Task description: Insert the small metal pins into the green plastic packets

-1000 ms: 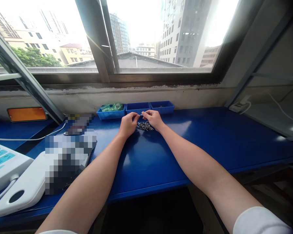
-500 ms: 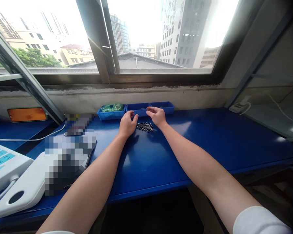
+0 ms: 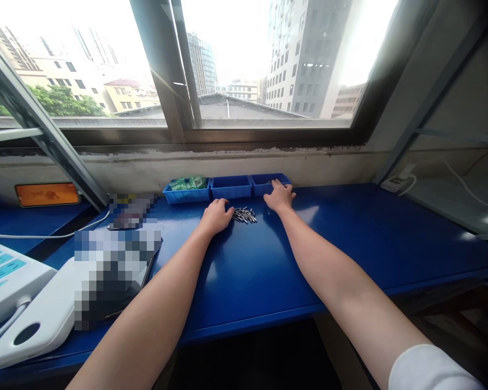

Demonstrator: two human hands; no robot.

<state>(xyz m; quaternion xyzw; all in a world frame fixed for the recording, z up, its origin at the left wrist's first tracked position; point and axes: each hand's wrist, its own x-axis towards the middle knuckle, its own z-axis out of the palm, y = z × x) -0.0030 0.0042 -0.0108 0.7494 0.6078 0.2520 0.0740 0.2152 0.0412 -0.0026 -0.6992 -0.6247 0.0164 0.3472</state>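
Note:
A heap of thin metal pieces (image 3: 245, 215) lies on the blue table (image 3: 252, 271). My left hand (image 3: 217, 215) rests at the heap's left side, its fingers bent and partly hidden; whether it holds a piece cannot be made out. Over the front edge of the right blue bin (image 3: 261, 187) is my right hand (image 3: 280, 196), fingers apart, with nothing visible in it. The middle blue bin (image 3: 231, 189) shows no contents. Green plastic wrapping (image 3: 189, 183) fills the left blue bin (image 3: 187, 197).
A phone with an orange screen (image 3: 47, 193) leans at the far left. A white power strip (image 3: 8, 276) and a white device (image 3: 36, 319) lie at the near left, beside blurred items. The window wall stands behind the bins.
My right hand has moved right, from above the middle bin to the right bin, and its fingers have spread. The thin piece it held is no longer seen. My left hand moved slightly nearer the heap.

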